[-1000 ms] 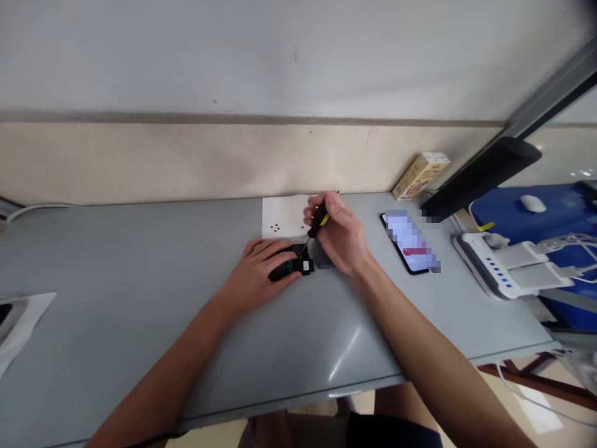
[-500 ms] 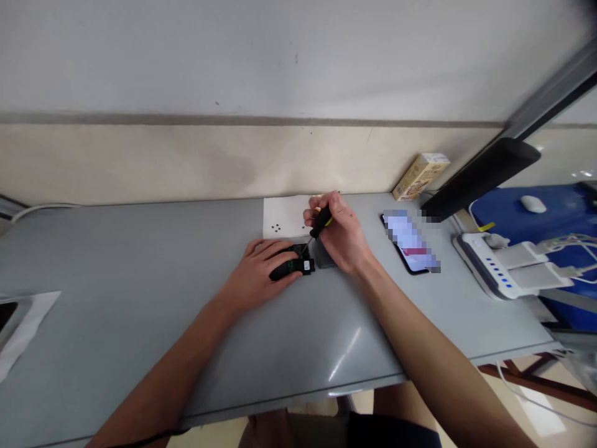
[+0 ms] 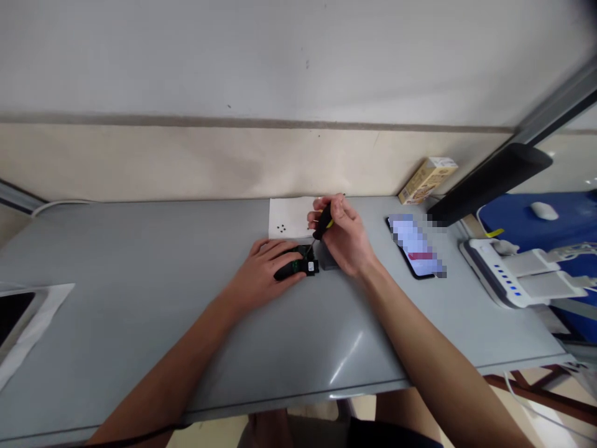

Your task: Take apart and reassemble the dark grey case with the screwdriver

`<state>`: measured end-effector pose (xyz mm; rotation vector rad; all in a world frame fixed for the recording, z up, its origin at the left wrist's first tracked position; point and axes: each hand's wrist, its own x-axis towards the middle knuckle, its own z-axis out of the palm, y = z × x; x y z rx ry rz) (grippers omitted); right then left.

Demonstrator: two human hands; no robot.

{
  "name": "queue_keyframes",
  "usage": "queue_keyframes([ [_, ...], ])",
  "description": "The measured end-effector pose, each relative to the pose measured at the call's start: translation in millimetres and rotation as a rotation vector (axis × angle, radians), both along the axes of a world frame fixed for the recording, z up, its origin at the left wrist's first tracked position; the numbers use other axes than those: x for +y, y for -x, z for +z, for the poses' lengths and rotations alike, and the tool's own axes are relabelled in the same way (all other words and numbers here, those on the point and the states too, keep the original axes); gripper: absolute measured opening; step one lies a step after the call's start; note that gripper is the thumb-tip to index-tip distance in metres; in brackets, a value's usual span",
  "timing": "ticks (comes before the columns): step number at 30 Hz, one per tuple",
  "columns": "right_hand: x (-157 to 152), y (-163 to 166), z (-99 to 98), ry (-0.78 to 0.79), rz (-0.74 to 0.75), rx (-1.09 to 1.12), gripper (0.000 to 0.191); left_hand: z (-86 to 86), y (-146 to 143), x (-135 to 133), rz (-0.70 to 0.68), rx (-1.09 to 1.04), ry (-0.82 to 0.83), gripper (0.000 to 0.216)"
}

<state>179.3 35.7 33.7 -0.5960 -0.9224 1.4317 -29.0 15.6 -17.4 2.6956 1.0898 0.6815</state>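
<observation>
My left hand (image 3: 275,267) lies over a small black electronic device (image 3: 285,271), its fingers and thumb gripping it against the desk. Green circuitry and a small white label show at the uncovered end. A screwdriver (image 3: 323,224) with a black and yellow handle is in my right hand (image 3: 347,239). Its thin shaft slants down to the device's open top; the exact contact of the tip is too small to make out. Beside the device, partly under my right hand, sits a dark grey block-like piece (image 3: 330,261). Behind, a white sheet of paper (image 3: 291,211) carries several tiny dark pieces (image 3: 281,228), probably screws.
To the right lies a phone (image 3: 415,246) with a lit screen. A beige carton (image 3: 428,180) and a black cylinder (image 3: 489,183) stand near the wall. Further right is a white power strip (image 3: 494,270) with plugs. Another dark-screened device (image 3: 13,317) rests at far left.
The camera view has turned slightly left, so everything sits a little further right. Both hands keep nearly the same pose on the device and screwdriver.
</observation>
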Motion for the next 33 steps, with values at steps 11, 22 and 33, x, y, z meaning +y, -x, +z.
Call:
queue_keyframes([
  [11, 1, 3, 3.7, -0.009, -0.026, -0.069, 0.043, 0.3, 0, -1, 0.007, 0.004, 0.004, 0.025],
  [22, -2, -1, -2.6, -0.105, -0.150, -0.304, 0.043, 3.1, 0, -1, -0.012, 0.041, -0.006, 0.025],
  [33, -5, -23, 21.3, -0.360, -0.654, -0.406, 0.017, 1.2, 2, 2, -0.014, 0.076, -0.043, 0.024],
])
